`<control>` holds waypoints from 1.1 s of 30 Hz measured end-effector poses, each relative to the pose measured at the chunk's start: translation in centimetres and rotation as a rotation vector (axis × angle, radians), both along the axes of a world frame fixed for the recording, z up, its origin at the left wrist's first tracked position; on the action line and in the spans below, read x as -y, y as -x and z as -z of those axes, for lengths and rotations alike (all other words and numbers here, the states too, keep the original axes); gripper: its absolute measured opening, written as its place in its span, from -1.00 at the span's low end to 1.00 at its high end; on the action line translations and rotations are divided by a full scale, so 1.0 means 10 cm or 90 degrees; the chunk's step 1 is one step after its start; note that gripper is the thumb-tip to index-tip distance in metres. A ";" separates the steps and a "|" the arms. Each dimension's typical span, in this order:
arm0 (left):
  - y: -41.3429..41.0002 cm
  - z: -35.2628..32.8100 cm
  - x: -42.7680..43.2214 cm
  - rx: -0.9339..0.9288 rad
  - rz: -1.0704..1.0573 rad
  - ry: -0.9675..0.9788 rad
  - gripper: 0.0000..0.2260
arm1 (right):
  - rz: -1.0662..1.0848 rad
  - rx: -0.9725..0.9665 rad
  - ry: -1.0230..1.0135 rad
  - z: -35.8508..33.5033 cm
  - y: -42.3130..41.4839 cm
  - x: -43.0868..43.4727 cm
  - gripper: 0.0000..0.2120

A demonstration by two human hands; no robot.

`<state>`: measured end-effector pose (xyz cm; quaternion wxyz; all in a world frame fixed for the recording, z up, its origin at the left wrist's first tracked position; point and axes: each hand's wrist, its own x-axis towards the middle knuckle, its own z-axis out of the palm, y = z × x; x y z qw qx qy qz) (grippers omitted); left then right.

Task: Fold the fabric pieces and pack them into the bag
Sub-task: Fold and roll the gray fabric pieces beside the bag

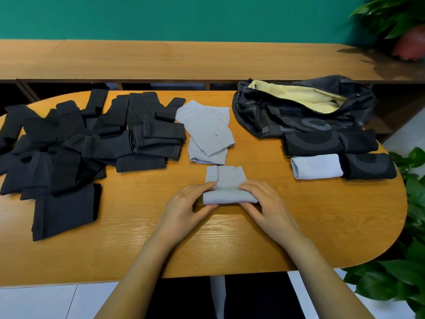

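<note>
Where the table (322, 226) shows bare wood along its near edge, black fabric pile (76, 143) crowds the left, open bag (287, 118) sits far right; left hand (184, 206) and right hand (269, 203) each pinch an end of the half-rolled grey piece (226, 187), centre

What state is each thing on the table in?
Pale grey fabric piece in front: half rolled.
Left hand: grips its left end.
Right hand: grips its right end.
Flat pale grey fabric pieces: unfolded.
Black fabric pile: unrolled.
Black bag, yellow lining: open.
Pale grey roll: rolled, beside bag.
</note>
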<state>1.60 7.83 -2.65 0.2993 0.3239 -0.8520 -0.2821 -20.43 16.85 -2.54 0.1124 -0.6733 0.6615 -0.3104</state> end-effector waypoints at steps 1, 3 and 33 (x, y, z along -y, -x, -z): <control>0.00 0.00 0.00 -0.008 -0.008 0.004 -0.52 | -0.007 0.004 0.001 -0.01 -0.01 -0.01 -0.63; 0.00 -0.01 -0.01 -0.012 -0.022 0.005 -0.53 | 0.004 0.013 -0.001 -0.02 -0.02 -0.03 -0.62; 0.05 0.00 0.01 0.152 0.056 0.089 -0.59 | 0.092 -0.167 0.115 0.01 -0.01 0.00 -0.55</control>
